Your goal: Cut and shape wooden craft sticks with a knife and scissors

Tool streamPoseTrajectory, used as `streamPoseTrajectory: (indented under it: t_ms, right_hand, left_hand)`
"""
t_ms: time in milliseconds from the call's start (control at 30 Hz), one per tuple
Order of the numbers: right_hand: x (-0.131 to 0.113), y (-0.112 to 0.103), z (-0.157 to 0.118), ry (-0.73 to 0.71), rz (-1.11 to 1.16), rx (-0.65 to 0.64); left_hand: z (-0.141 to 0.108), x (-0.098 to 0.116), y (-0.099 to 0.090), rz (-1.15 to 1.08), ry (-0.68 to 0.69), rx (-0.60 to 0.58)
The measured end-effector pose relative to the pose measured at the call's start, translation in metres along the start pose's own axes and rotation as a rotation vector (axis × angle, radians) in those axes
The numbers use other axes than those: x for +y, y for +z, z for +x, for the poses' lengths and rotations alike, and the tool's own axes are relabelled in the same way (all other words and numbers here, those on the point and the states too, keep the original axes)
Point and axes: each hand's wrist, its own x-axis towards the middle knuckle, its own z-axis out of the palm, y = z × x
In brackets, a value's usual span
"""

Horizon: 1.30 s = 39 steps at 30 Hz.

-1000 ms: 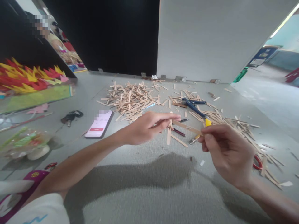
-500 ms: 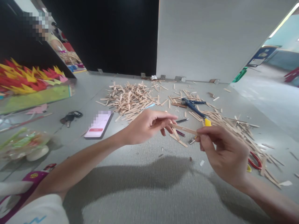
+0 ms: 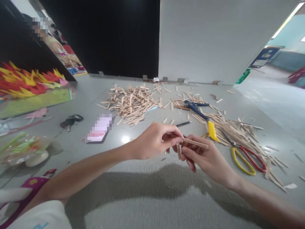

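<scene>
My left hand (image 3: 154, 141) is closed in a pinch on a thin wooden craft stick (image 3: 195, 142), which points right across the front of my right hand. Close against it, my right hand (image 3: 205, 156) has its fingers curled, with a short upright wooden stick (image 3: 179, 152) at its thumb and fingertips. Part of that grip is hidden. Just beyond the hands lies a black pen (image 3: 183, 124). To the right of my right hand are scissors (image 3: 249, 160) with one yellow and one red handle.
A pile of craft sticks (image 3: 131, 103) lies at the back, with more scattered sticks (image 3: 245, 132) on the right. Blue-and-yellow pliers (image 3: 197, 109) rest among them. On the left are a phone (image 3: 100, 127), keys (image 3: 71, 121) and a plastic bag (image 3: 26, 146). Panels (image 3: 197, 41) stand behind.
My right hand has moved left and let go of the stick's right end, coming up beside my left hand. The left hand keeps the stick. The scissors have come into full view.
</scene>
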Motion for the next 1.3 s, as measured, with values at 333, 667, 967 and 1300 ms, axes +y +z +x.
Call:
streamPoseTrajectory:
  t_ms: [333,667,967,1300]
  right_hand:
    - [0.012,0.010,0.002,-0.017,0.002,-0.010]
    - [0.018,-0.011,0.011,-0.113,-0.132,0.154]
    - [0.010,-0.020,0.013,-0.046,-0.070,-0.072]
    - [0.010,-0.013,0.015,-0.052,-0.012,-0.018]
  left_hand:
    - [-0.003,-0.003,0.002,0.259,0.144,0.042]
    - [0.000,0.001,-0.004,0.325,0.125,-0.061]
    - [0.000,0.000,-0.002,0.232,0.073,-0.283]
    - [-0.001,0.006,-0.005,0.314,0.030,-0.222]
